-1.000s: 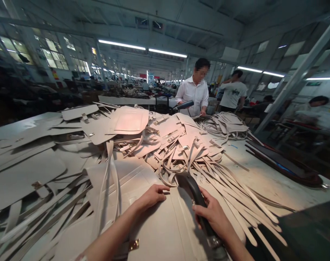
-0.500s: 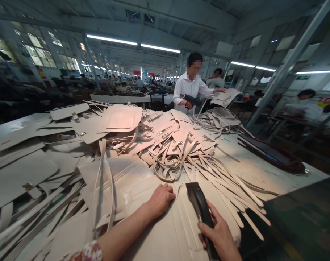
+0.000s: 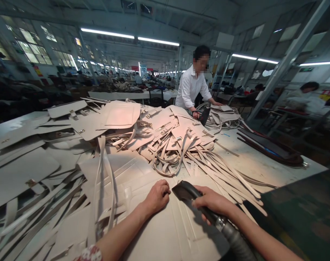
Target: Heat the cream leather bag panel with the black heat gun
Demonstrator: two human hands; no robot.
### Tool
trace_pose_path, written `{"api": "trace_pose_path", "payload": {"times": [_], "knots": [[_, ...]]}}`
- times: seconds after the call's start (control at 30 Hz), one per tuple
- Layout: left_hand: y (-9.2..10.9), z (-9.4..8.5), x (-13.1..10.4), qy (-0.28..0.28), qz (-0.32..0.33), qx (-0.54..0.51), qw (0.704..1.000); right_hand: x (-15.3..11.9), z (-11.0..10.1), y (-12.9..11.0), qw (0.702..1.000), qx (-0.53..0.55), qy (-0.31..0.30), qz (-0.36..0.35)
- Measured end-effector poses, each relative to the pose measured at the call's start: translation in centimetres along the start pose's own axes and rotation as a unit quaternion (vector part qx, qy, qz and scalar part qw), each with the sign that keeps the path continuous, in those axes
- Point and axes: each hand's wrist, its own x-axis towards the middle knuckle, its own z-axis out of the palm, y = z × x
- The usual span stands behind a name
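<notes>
the black nozzle (image 3: 185,191) is clasped by the right hand (image 3: 212,201), fingers wrapped tight around its neck, with the grey ribbed hose (image 3: 235,241) running back behind the grip. just left of this grip the left hand (image 3: 157,196) is pressed as a loose fist, holding nothing, on the pale leather panel (image 3: 165,232). beyond both hands a heap of straps (image 3: 178,152) is piled on the table (image 3: 265,166)

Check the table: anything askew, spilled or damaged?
Nothing looks damaged. The straps lie in a loose tangle spilling toward the table edge. The left hand presses the panel; the right hand grips the black nozzle.
</notes>
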Motion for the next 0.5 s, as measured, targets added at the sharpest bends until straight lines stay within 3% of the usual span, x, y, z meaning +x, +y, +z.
{"api": "trace_pose_path", "payload": {"times": [0.13,0.23,0.37,0.5], "knots": [[-0.1,0.1,-0.4,0.009,-0.001,0.038,0.999,-0.4,0.0,-0.7,0.999,-0.013,0.048,-0.021],[-0.3,0.2,-0.4,0.008,0.004,0.044,0.999,-1.2,-0.1,-0.5,0.999,0.000,0.035,-0.035],[-0.4,0.1,-0.3,0.018,0.000,0.044,0.999,-1.2,-0.2,0.4,1.000,-0.010,0.010,0.002],[-0.1,0.8,-1.5,0.014,0.006,0.070,0.997,0.0,1.0,2.0,0.999,-0.029,0.031,-0.001]]}}
